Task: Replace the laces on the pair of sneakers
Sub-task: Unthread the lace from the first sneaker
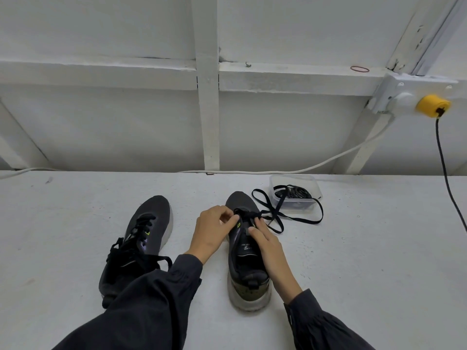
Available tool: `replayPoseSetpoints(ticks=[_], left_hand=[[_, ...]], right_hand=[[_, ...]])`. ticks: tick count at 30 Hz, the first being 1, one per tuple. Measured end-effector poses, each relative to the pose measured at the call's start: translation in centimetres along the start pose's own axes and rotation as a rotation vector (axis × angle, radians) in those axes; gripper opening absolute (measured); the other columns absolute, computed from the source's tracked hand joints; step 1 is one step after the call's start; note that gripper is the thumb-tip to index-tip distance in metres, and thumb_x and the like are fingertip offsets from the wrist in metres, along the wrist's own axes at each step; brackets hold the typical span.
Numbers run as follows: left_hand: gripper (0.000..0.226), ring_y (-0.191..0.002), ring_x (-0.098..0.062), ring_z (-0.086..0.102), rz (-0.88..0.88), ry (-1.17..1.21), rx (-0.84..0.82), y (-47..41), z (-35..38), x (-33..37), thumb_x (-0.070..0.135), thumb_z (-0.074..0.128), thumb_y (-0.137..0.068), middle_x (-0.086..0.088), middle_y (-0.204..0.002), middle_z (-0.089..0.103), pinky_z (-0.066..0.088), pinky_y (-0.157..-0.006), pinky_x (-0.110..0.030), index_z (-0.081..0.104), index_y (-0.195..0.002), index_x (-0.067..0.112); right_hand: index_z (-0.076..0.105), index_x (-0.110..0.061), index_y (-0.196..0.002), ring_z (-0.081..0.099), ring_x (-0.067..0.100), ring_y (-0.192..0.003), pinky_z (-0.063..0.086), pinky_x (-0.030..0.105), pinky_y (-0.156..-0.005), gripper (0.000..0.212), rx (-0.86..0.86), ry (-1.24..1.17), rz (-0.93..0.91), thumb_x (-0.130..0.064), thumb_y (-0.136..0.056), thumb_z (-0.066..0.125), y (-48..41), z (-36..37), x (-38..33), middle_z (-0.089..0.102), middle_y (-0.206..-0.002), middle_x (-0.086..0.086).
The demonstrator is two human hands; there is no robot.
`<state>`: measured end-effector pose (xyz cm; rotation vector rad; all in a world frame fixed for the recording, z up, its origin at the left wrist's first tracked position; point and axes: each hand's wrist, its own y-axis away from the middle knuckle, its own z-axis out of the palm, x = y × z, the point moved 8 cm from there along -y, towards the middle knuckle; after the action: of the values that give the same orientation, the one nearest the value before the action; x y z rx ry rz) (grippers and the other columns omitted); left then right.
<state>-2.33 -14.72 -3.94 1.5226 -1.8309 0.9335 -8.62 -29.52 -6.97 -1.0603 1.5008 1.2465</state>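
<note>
Two dark sneakers stand on a white table, toes pointing away from me. The left sneaker [141, 238] is fully laced with a black lace. The right sneaker [246, 263] has a black lace [290, 218] threaded only near the toe, its loose ends trailing right across the table. My left hand [212, 228] pinches the lace at the lowest eyelets. My right hand [267, 246] grips the shoe's tongue area on the right side, fingertips on the lace.
A clear plastic box [295, 194] holding more black laces sits behind the right sneaker. A white cable [328, 160] runs along the wall's foot. A black cord [444, 168] hangs from a yellow plug [432, 106] at the right. A red rubber band [359, 69] lies on the ledge.
</note>
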Motion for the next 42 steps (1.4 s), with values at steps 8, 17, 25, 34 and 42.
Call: replayPoseSetpoints(ticks=[8,17,25,34,42], left_hand=[[0.014,-0.061,-0.012,0.067,-0.070,0.106,0.040,-1.4,-0.7,0.4,0.023,0.051,-0.099,-0.001,-0.079,0.065,0.058,-0.063,-0.029,0.052,-0.087,0.017],[0.019,-0.068,-0.019,0.064,-0.100,0.102,0.003,-0.1,0.0,-0.5,0.033,0.071,-0.087,0.003,-0.075,0.066,0.055,-0.066,-0.029,0.066,-0.079,0.017],[0.016,-0.057,-0.021,0.064,-0.200,0.272,0.104,-2.2,-1.5,-0.2,0.020,0.066,-0.092,-0.004,-0.066,0.066,0.057,-0.065,-0.033,0.067,-0.082,0.008],[0.020,-0.059,-0.019,0.062,-0.129,0.113,-0.065,-1.0,-0.1,-0.2,0.024,0.074,-0.085,-0.001,-0.069,0.066,0.054,-0.068,-0.033,0.063,-0.073,0.014],[0.012,-0.049,-0.010,0.060,-0.228,0.304,0.181,-2.3,-3.2,-1.3,0.022,0.069,-0.090,-0.006,-0.071,0.066,0.057,-0.065,-0.036,0.067,-0.082,0.013]], right_hand=[[0.040,-0.020,-0.148,0.025,0.006,-0.145,0.019,0.036,-0.122,0.056,-0.019,-0.017,0.008,-0.031,-0.096,0.056,0.1,0.1,0.0,0.029,-0.158,-0.007],[0.040,-0.021,-0.148,0.025,0.008,-0.146,0.020,0.027,-0.116,0.057,-0.006,0.019,-0.004,-0.035,-0.096,0.056,-0.1,0.1,0.1,0.028,-0.159,-0.007],[0.040,-0.020,-0.148,0.026,0.008,-0.145,0.021,0.033,-0.121,0.055,0.020,-0.011,0.005,-0.030,-0.096,0.056,-0.1,-0.1,0.2,0.028,-0.159,-0.006],[0.041,-0.020,-0.147,0.027,0.008,-0.145,0.021,0.029,-0.119,0.054,0.021,-0.010,-0.001,-0.028,-0.096,0.056,-0.2,-0.1,0.2,0.029,-0.159,-0.005],[0.043,-0.026,-0.147,0.029,0.006,-0.143,0.024,0.027,-0.115,0.054,0.007,0.000,-0.023,-0.031,-0.095,0.056,-0.2,0.0,0.2,0.029,-0.158,-0.011]])
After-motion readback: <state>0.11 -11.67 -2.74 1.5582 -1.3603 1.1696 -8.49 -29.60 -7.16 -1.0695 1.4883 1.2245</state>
